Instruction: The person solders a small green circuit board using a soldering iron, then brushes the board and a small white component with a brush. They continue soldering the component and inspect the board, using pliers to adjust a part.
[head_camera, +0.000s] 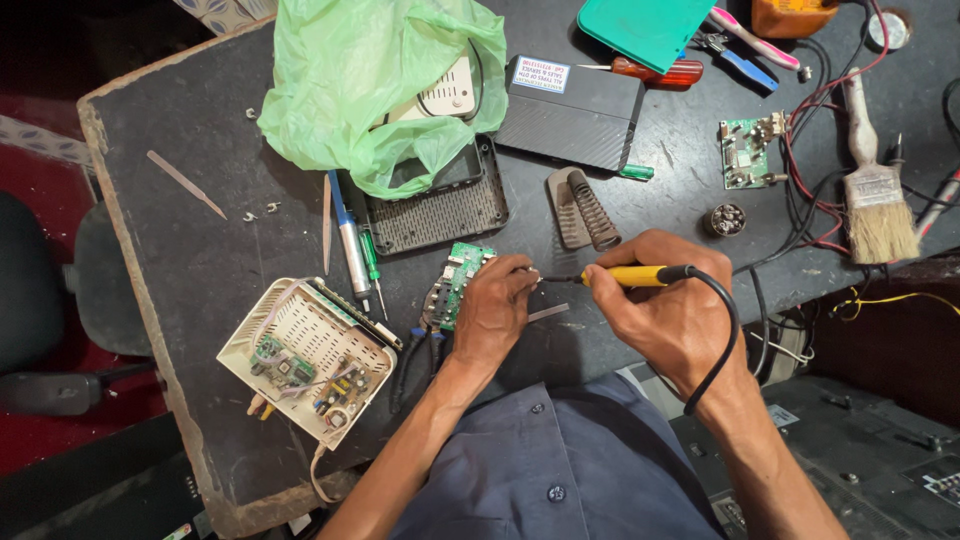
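The circuit board (455, 285) lies on the dark counter (200, 250) just under the left hand (492, 312), whose fingers (512, 272) curl down and pinch its near edge; it looks light, thin, stiff and fragile, so it is best held by the bare edges, clear of the small parts. The right hand (665, 315) has its fingers wrapped tight round the yellow grip of the soldering iron (625, 276), whose tip points toward the left fingertips, the black cord (722, 350) trailing behind the wrist.

A green plastic bag (380, 75), a paintbrush (873, 185) and an opened white casing (305, 360) lie on the dark worktable (180, 250).
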